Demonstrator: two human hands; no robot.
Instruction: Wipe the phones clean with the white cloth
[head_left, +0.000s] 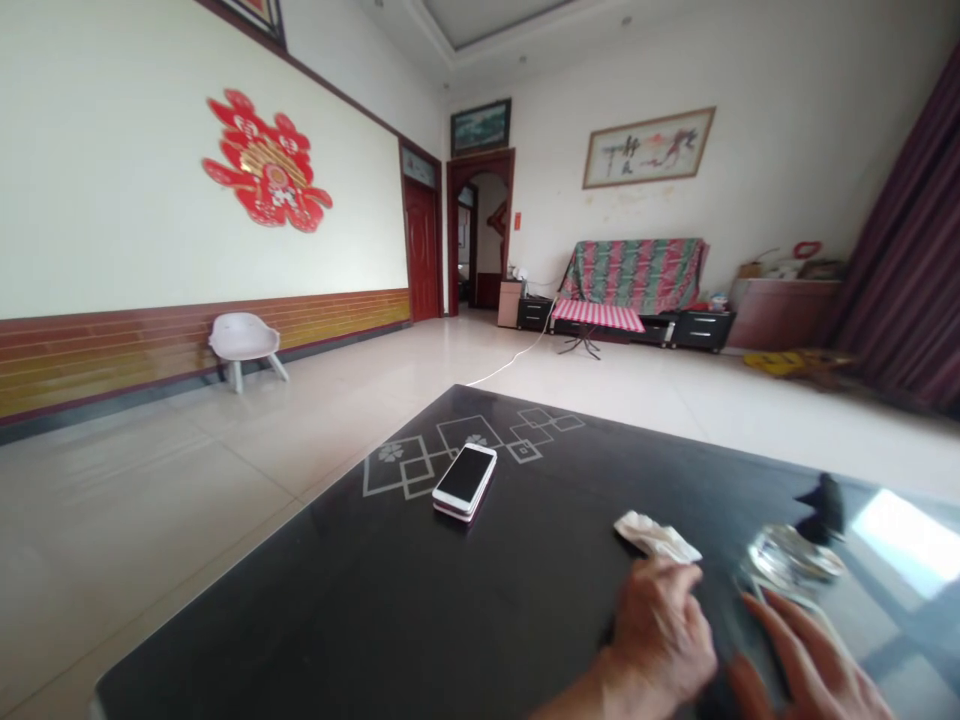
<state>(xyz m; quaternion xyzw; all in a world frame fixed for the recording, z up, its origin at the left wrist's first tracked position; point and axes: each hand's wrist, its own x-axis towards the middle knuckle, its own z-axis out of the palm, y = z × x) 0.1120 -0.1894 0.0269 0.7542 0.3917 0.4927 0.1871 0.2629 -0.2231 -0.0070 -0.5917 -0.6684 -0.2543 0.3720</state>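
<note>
Left hand [664, 625] left of glass dish [795, 560], fingers pinching white tissue [656, 539], right hand [814, 660] nearside of dish, cannot tell whether its fingers hold anything

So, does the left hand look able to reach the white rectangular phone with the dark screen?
Probably yes: nothing visible blocks the left hand from the phone across the glossy black tabletop, though the crumpled white tissue at the hand's fingers might hinder a grasp.

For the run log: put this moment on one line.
left hand: gripping tissue | right hand: blurred, by glass dish, grip unclear | phone: face up on table
</note>
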